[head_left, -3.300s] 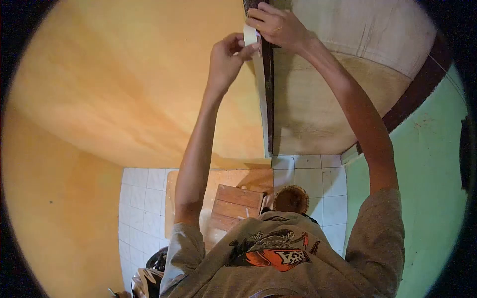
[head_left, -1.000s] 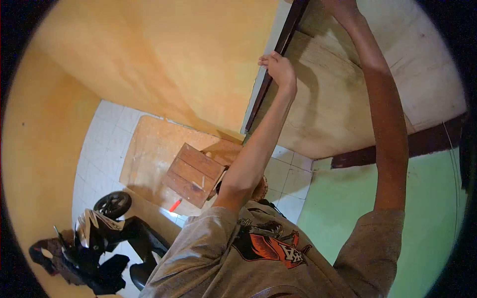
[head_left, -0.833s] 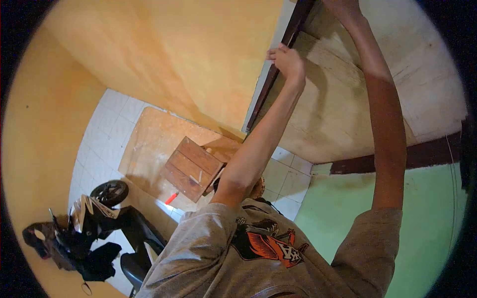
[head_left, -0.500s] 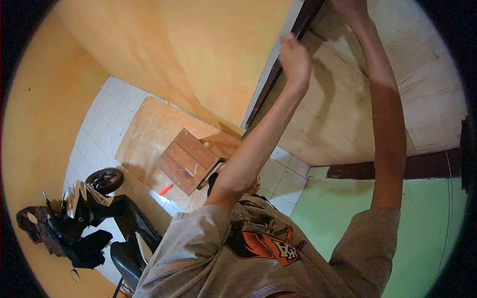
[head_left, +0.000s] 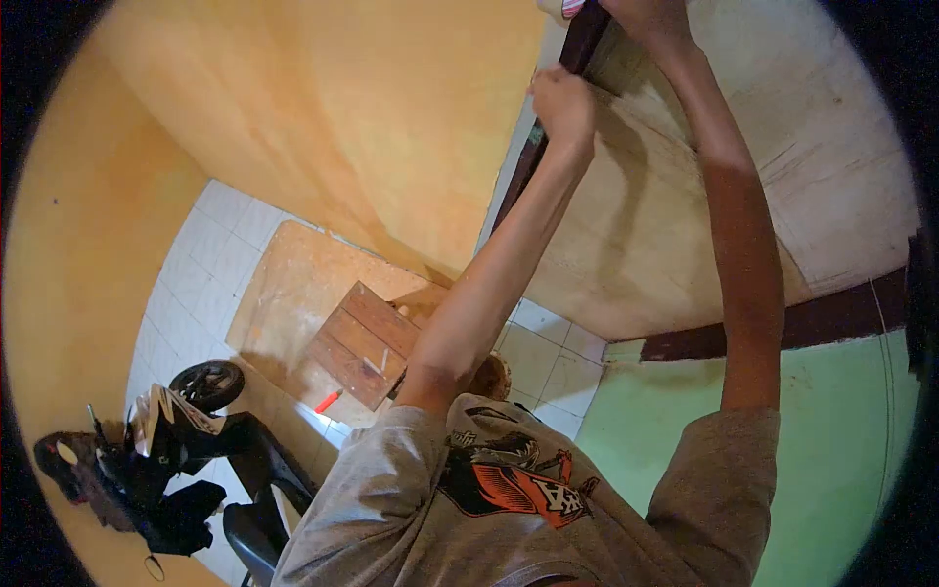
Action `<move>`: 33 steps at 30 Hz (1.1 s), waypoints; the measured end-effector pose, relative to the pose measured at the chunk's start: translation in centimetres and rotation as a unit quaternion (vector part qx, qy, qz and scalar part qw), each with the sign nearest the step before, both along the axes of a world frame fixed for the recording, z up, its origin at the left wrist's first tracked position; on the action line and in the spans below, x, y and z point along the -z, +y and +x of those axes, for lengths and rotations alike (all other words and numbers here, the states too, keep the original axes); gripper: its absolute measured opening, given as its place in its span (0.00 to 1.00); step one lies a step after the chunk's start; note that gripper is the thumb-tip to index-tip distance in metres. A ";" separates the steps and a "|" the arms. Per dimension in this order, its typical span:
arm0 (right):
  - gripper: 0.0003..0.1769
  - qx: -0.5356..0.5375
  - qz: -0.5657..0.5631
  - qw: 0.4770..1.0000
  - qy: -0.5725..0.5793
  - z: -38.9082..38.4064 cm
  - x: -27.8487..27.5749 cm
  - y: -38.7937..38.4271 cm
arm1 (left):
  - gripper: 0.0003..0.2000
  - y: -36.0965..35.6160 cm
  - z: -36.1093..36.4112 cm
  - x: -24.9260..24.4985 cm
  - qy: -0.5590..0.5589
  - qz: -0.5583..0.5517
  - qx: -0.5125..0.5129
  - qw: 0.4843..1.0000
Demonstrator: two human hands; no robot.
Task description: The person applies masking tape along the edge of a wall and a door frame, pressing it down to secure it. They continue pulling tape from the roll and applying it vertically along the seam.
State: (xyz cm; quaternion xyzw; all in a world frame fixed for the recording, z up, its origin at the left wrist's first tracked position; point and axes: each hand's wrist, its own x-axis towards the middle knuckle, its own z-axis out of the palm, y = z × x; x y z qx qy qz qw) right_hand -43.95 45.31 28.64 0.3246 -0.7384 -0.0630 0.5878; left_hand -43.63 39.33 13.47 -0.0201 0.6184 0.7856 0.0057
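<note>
High up, my left hand (head_left: 564, 106) is closed, its curled fingers against the dark wooden frame (head_left: 531, 157) that runs up between the orange wall and a pale board panel (head_left: 675, 186). Whether anything small is inside those fingers is hidden. My right hand (head_left: 650, 22) reaches to the top of the view, close to the upper part of the same frame. Its fingers are mostly cut off by the view's edge. A white thing with pink stripes (head_left: 571, 8) shows partly beside the frame, left of my right hand; its kind I cannot make out.
Below on the tiled floor, a wooden stool (head_left: 357, 342) with small pale pieces on top stands on an orange-brown sheet (head_left: 269, 284). A red-handled tool (head_left: 328, 402) lies beside it. A black motorbike (head_left: 245, 430) is parked at left. A green wall (head_left: 822, 430) rises at right.
My left hand has come down slightly and now rests against the dark frame. My right hand has moved left toward the frame. The pink-striped white thing has come into view.
</note>
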 end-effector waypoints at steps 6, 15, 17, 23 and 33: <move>0.13 0.014 0.030 0.999 -0.035 -0.1 0.5 0.2 | 0.16 0.5 0.9 -6.7 0.128 0.072 -0.054 0.988; 0.14 0.042 0.104 0.993 -0.020 -0.6 -0.6 1.0 | 0.19 -1.9 2.2 -6.4 0.171 0.005 0.039 0.984; 0.14 0.059 0.102 0.993 -0.011 -0.6 -1.2 0.8 | 0.20 -2.3 2.6 -6.8 0.187 0.015 0.043 0.981; 0.15 0.070 0.121 0.990 -0.011 -0.9 -1.3 0.9 | 0.23 -1.3 2.5 -3.0 0.286 0.013 0.017 0.958; 0.12 0.057 0.156 0.986 0.006 -0.7 -4.2 1.0 | 0.30 -0.8 1.8 -1.1 0.376 -0.100 0.019 0.921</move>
